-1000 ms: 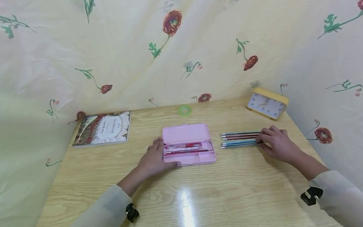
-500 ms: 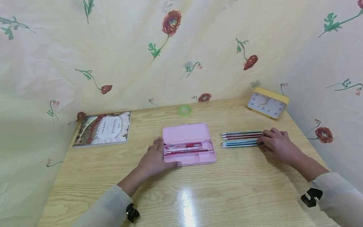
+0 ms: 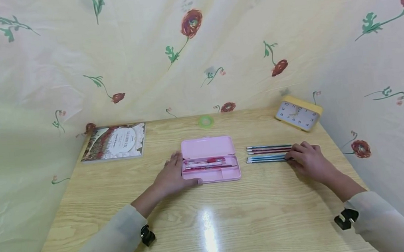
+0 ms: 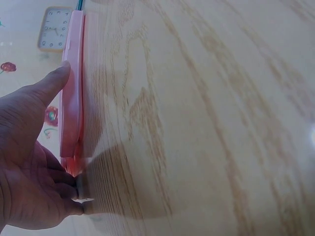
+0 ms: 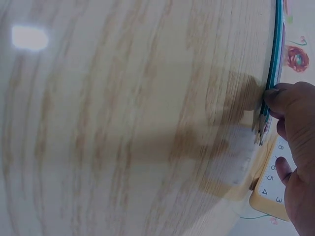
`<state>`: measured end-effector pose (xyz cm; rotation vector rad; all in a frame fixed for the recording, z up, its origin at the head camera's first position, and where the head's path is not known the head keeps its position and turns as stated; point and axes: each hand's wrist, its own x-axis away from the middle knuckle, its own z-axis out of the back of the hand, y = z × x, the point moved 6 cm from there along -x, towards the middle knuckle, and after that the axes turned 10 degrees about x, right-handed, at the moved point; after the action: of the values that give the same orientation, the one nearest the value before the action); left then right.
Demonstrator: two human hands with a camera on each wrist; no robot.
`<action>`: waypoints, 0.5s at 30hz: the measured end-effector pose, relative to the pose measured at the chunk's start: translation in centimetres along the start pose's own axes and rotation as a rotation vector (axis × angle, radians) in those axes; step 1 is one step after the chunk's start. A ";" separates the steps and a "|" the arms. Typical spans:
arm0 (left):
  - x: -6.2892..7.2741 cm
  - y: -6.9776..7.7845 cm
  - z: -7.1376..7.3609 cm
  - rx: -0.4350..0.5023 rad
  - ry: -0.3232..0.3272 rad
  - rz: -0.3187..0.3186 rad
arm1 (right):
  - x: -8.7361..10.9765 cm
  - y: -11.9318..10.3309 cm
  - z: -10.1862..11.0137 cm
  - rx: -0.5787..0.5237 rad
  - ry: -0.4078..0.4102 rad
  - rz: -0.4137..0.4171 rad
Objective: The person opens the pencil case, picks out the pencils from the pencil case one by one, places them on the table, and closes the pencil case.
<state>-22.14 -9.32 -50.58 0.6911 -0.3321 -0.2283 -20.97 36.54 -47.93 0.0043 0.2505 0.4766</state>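
A pink pencil case (image 3: 210, 176) lies with its lid (image 3: 207, 147) folded back, pens and pencils (image 3: 205, 163) in its rear compartment. My left hand (image 3: 172, 176) rests against its left end, fingers along the side and thumb on the front wall; the left wrist view shows the thumb on the case (image 4: 73, 88). To the right lie several pencils (image 3: 268, 159) in two close groups, the rear ones (image 3: 267, 149) dark and red, the front ones blue. My right hand (image 3: 307, 158) pinches the blue pencils (image 5: 272, 64) near their sharpened ends, thumb in front. Its other fingertips are partly hidden.
A yellow alarm clock (image 3: 299, 113) stands at the back right corner. A green ring of tape (image 3: 206, 121) lies at the back edge, and a booklet (image 3: 115, 142) at the back left. Floral cloth (image 3: 145, 59) hangs behind the wooden table (image 3: 253, 213).
The blue pencils under my right hand have come closer together and lie straighter, shifted slightly back towards the other group. My left hand and the pencil case stay put.
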 end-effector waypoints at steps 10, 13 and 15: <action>0.1 0.3 0.1 0.023 -0.004 0.003 | -1.2 -1.3 0.7 -0.027 0.024 0.026; 0.1 0.3 0.1 0.020 -0.002 0.005 | -2.6 -2.5 0.8 -0.056 0.028 0.035; 0.1 0.3 0.1 0.020 -0.001 0.004 | -3.7 -3.6 0.8 -0.079 0.022 0.047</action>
<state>-22.07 -9.20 -50.28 0.7102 -0.3372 -0.2214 -22.29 31.68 -46.52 -0.0718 0.2533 0.5337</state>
